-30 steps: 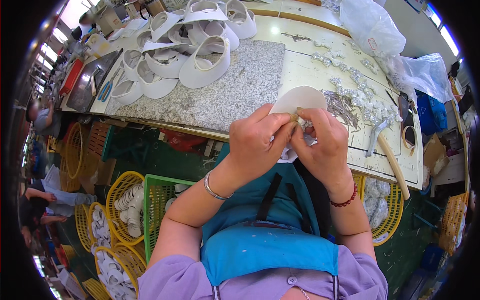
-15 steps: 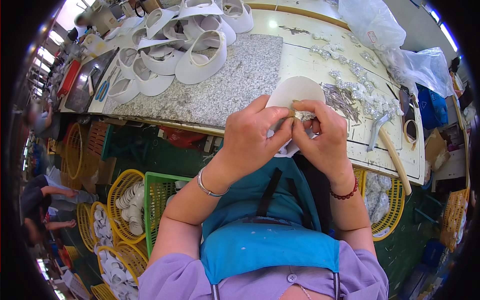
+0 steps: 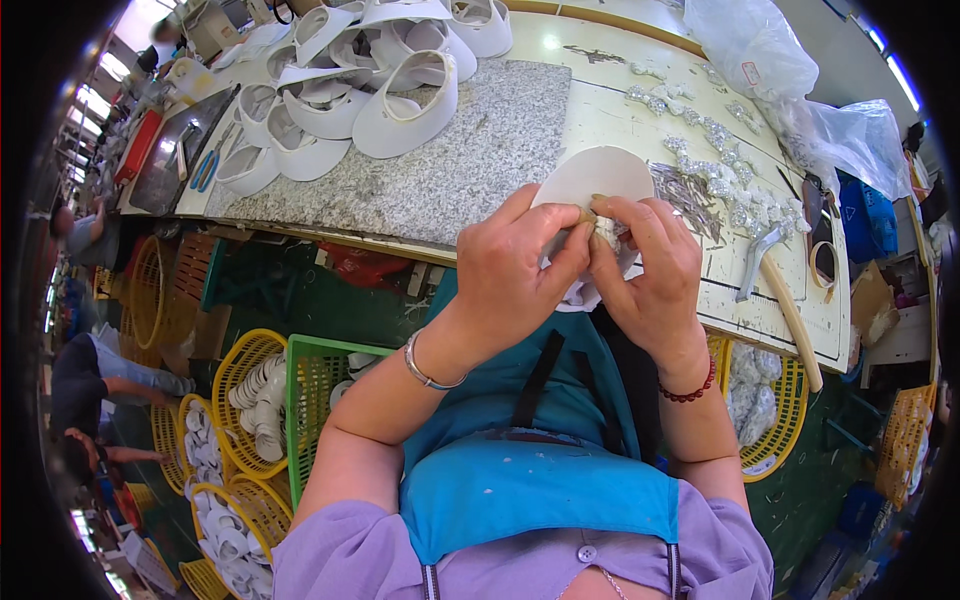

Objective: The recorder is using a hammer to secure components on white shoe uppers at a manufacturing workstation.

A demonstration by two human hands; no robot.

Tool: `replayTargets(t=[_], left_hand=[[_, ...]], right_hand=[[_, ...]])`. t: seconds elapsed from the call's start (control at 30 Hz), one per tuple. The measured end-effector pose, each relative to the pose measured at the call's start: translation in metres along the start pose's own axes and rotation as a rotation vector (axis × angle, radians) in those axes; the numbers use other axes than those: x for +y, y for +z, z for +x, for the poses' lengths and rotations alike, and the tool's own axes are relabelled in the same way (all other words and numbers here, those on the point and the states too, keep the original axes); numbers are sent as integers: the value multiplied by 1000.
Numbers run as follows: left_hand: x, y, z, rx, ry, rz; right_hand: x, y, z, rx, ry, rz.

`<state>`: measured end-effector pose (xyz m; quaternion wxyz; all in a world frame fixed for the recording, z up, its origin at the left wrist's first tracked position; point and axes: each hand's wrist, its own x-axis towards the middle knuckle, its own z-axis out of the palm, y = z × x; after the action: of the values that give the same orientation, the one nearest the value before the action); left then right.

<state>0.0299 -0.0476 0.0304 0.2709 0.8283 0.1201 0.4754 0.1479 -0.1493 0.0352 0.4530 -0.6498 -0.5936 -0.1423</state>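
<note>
Left hand and right hand both pinched closed on white visor at table's near edge, brim toward 12 o'clock; visor pile at 10, hammer at 4 o'clock.

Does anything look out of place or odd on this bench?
Two things. The hammer lies with its pale handle poking past the front edge of the table, where it might get knocked. Thin grey strips lie loosely scattered beyond the right hand, in no container.
</note>
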Motion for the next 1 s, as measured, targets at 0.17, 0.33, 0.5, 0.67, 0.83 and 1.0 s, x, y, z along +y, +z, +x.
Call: replayTargets(t=[0.17, 0.33, 0.5, 0.67, 0.83, 1.0], left_hand=[[4, -2, -2, -39, -26, -67], [10, 7, -6, 88, -53, -182], [4, -5, -13, -82, -511, -499], [-7, -5, -20, -163, -665, -783], [-3, 3, -26, -98, -671, -896], [5, 1, -26, -118, -667, -899]], right_hand=[[1, 2, -1, 38, -28, 0], [-2, 0, -2, 83, 11, -34], [2, 3, -6, 106, -67, -112], [-4, 2, -9, 84, -82, -177], [-1, 5, -10, 82, -53, -205], [-2, 5, -9, 72, -59, -210]])
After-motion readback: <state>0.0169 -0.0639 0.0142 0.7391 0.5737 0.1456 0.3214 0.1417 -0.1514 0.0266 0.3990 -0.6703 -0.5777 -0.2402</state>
